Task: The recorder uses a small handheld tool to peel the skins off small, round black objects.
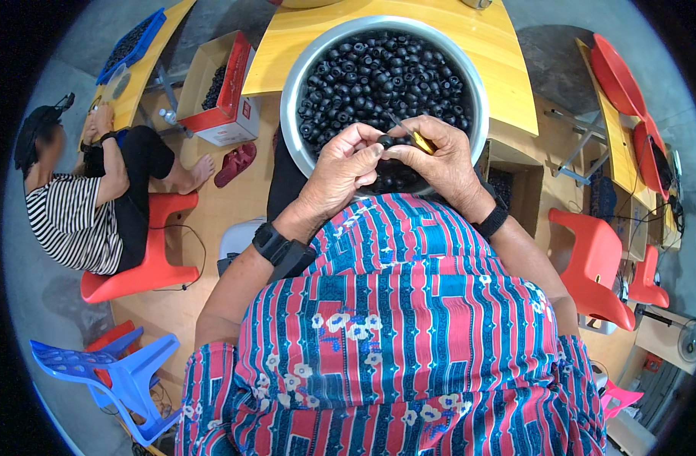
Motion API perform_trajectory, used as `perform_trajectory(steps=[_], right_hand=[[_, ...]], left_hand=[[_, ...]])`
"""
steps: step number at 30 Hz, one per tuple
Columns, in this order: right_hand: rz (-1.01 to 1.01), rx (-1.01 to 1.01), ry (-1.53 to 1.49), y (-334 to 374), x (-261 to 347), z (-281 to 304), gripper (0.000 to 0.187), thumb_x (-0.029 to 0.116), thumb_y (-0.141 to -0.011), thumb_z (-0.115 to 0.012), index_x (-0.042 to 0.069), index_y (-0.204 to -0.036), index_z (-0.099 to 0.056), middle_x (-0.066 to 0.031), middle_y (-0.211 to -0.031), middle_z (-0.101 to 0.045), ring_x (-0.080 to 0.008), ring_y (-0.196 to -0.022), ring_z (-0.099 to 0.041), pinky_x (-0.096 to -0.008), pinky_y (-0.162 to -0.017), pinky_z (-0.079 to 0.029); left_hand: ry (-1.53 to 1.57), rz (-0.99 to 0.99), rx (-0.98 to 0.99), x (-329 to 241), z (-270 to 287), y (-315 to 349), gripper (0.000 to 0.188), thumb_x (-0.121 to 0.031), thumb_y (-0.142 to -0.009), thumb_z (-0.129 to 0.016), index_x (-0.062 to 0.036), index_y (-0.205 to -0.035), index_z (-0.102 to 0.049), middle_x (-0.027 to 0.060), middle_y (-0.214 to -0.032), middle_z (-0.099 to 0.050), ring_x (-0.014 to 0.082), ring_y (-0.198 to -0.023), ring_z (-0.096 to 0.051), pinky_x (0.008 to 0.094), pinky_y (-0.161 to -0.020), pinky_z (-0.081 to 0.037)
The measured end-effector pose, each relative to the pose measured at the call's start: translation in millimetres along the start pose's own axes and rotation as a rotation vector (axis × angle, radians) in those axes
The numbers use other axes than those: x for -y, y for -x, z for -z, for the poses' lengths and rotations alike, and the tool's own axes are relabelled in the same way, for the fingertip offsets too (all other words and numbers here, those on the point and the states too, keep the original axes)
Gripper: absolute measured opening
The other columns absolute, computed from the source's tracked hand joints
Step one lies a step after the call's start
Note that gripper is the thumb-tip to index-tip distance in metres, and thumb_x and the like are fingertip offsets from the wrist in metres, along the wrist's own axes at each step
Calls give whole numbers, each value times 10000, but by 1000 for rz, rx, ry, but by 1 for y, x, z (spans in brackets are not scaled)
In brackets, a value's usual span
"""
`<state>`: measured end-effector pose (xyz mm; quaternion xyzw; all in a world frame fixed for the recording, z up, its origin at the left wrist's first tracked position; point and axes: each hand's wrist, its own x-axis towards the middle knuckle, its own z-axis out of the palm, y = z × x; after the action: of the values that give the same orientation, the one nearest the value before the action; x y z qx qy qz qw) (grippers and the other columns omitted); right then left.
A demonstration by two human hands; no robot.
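Note:
Above the near side of a wide metal basin (290,106), my two hands meet. The basin is heaped with small round black pieces (386,76), many showing a dimple or hole on top. My left hand (339,166) pinches one black piece (386,141) between thumb and fingertips. Closed around a small yellow-handled tool (422,143), my right hand (441,158) rests its thumb against the same piece. A thin metal tip points up from this tool toward the far left; its exact kind is hard to make out. Fingers hide part of the held piece.
A yellow wooden table (507,61) lies beyond the basin. Left of it stands a red-and-white carton (230,114) holding black pieces. A person (82,205) sits on a red stool at far left. Red stools (591,258) and a side table with red basins (618,76) are rightward.

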<state>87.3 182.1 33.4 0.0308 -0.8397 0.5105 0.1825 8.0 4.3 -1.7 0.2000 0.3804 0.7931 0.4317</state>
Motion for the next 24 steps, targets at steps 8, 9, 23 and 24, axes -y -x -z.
perform_trajectory(steps=[8, 9, 23, 24], right_hand=[[-9, 84, -22, 0, -3, 4, 262, 140, -779, -749, 20, -1006, -692, -121, -888, -679, -222, -840, -657, -307, -764, -501], [-9, 84, -21, 0, -3, 3, 262, 140, -779, -749, 20, -1006, -692, -121, -888, -679, -222, -840, -657, -307, -764, -501], [-92, 109, -95, 1, -8, 0, 255, 189, -792, -739, 4, -959, -689, -117, -891, -692, -185, -827, -663, -299, -751, -506], [-91, 110, -96, 0, -7, 0, 255, 189, -792, -739, 4, -959, -689, -117, -891, -692, -185, -827, -663, -299, -751, -506]], left_hand=[[2, 40, -31, 0, -1, 0, 132, -68, -927, -613, -98, -1032, -539, -32, -860, -510, 11, -653, -397, 161, -528, -336], [3, 40, -31, 1, 0, 0, 132, -68, -927, -613, -98, -1032, -539, -32, -860, -510, 11, -653, -397, 161, -528, -336], [-200, -8, -119, -2, -5, -1, 214, 28, -856, -658, -78, -990, -530, 12, -907, -506, 17, -619, -428, 154, -505, -347], [-201, -9, -120, -1, -4, 0, 214, 28, -856, -658, -78, -990, -530, 12, -907, -506, 17, -619, -428, 154, -505, -347]])
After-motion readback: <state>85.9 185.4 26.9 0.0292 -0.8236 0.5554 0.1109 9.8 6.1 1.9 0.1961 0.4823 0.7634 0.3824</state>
